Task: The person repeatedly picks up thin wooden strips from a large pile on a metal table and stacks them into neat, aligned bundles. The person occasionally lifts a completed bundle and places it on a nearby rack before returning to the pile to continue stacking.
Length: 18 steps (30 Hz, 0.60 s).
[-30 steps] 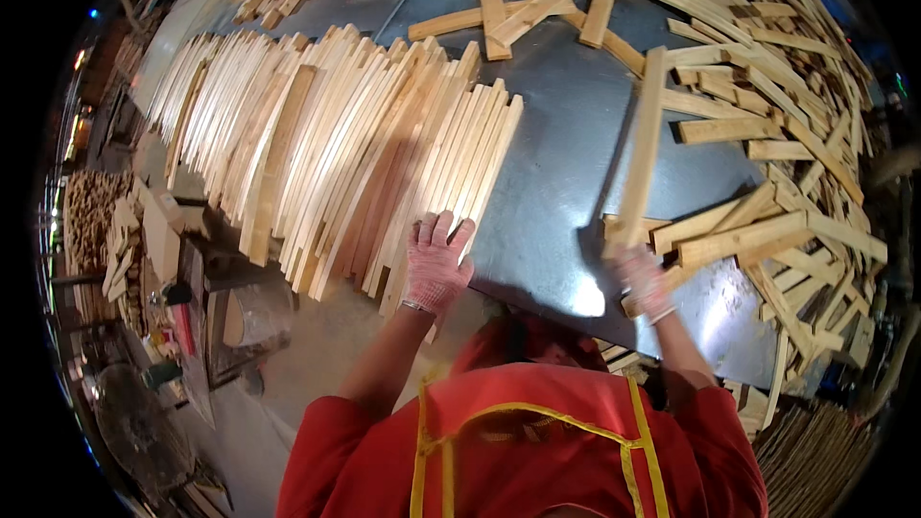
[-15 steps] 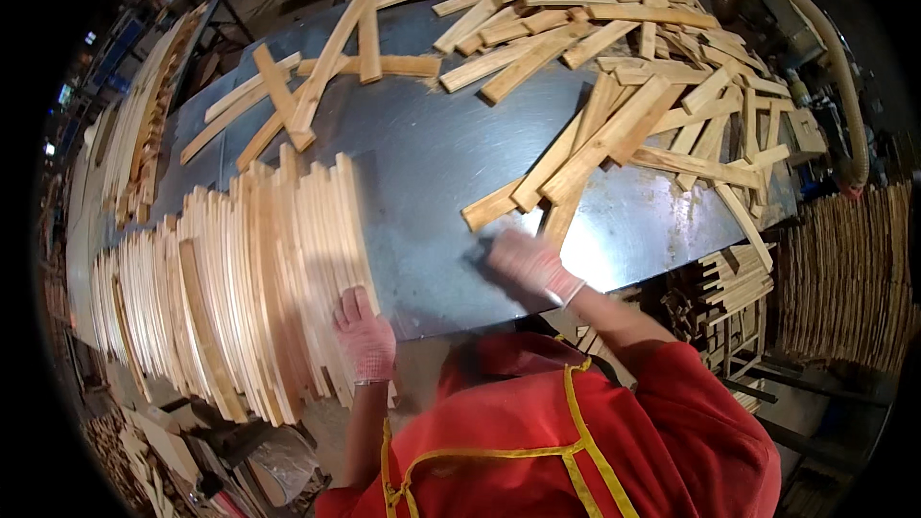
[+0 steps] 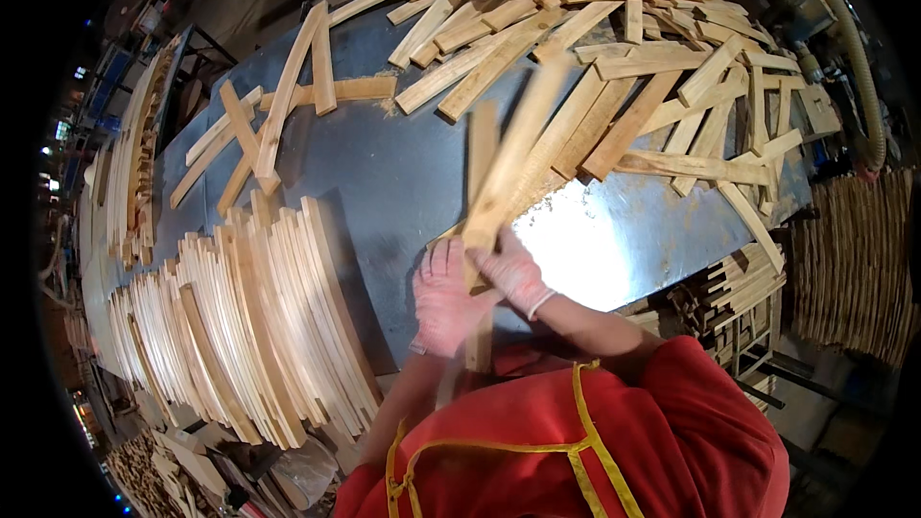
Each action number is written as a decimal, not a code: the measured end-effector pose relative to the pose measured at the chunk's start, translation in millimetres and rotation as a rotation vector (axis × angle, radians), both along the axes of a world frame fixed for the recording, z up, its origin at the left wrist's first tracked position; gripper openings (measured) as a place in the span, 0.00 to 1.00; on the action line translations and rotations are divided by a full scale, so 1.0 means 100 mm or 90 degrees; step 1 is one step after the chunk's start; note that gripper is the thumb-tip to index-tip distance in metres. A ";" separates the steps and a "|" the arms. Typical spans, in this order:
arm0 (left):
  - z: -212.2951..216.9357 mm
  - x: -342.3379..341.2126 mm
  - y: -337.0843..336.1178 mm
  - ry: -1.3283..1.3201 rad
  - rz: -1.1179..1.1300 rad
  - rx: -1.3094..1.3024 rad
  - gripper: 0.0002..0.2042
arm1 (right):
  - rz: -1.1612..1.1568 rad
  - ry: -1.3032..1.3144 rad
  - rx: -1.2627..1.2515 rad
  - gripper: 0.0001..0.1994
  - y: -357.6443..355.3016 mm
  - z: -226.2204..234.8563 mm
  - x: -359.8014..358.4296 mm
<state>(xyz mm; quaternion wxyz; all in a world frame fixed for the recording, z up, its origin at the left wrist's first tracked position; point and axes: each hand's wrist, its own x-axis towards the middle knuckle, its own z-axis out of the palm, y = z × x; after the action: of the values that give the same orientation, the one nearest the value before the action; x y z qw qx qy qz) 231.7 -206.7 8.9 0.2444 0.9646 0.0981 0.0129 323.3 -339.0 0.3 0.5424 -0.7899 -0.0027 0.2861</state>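
Both my hands wear pale pink gloves and meet over the near edge of the metal-topped table (image 3: 403, 201). My left hand (image 3: 448, 297) closes on the near end of a wooden slat (image 3: 508, 173), which points away and slightly right, blurred by motion. From the right, my right hand (image 3: 510, 274) grips that same end. Another slat (image 3: 482, 139) stands out behind it, partly covered by it and by my hands. To the left lies a tight row of slats (image 3: 254, 317) set side by side, apart from my hands.
Loose slats (image 3: 518, 48) are heaped across the far side and right. A few crossed slats (image 3: 273, 125) lie at far left. Stacked wood (image 3: 849, 269) stands beyond the table's right end, below a ribbed hose (image 3: 868, 86). Another stack of slats (image 3: 134, 153) sits at left.
My left hand has left the slat row and moved right. My right hand has drawn back toward it, and slats from the pile now lie between both hands.
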 end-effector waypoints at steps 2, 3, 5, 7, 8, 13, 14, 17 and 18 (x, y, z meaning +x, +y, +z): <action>-0.15 0.12 -0.02 0.155 0.101 -0.097 0.47 | 0.073 -0.094 0.158 0.24 0.04 -0.67 -0.29; -0.32 0.03 0.04 0.110 0.126 -0.154 0.47 | 0.106 -0.028 0.170 0.23 0.06 -0.61 -0.29; -0.59 -0.21 0.19 0.008 0.184 -0.258 0.46 | 0.182 0.105 0.195 0.20 0.05 -0.31 -0.16; -0.37 -0.32 0.22 0.086 0.243 -0.596 0.43 | 0.128 0.081 0.122 0.27 0.04 -0.45 -0.07; -0.34 -0.49 0.23 0.097 0.250 -0.614 0.42 | 0.147 0.063 0.059 0.33 0.06 -0.47 -0.09; -0.53 -1.63 -0.06 0.076 0.288 -0.518 0.40 | 0.371 0.069 -0.175 0.50 0.40 -0.01 -0.31; -0.57 -1.82 -0.10 0.154 0.366 -0.571 0.37 | 0.344 0.097 -0.196 0.49 0.52 0.10 -0.41; -0.68 -2.27 -0.06 0.089 0.387 -0.580 0.35 | 0.294 0.052 -0.051 0.46 0.70 -0.33 -0.71; -0.68 -2.39 -0.01 0.085 0.392 -0.548 0.34 | 0.175 0.214 0.154 0.40 0.82 -0.32 -0.89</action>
<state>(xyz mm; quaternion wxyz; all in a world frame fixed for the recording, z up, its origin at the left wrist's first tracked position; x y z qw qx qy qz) -7.4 -208.1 -58.8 0.5962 0.7022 0.3887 -0.0191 234.5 -256.5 -31.7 0.5818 -0.6526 -0.0543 0.4824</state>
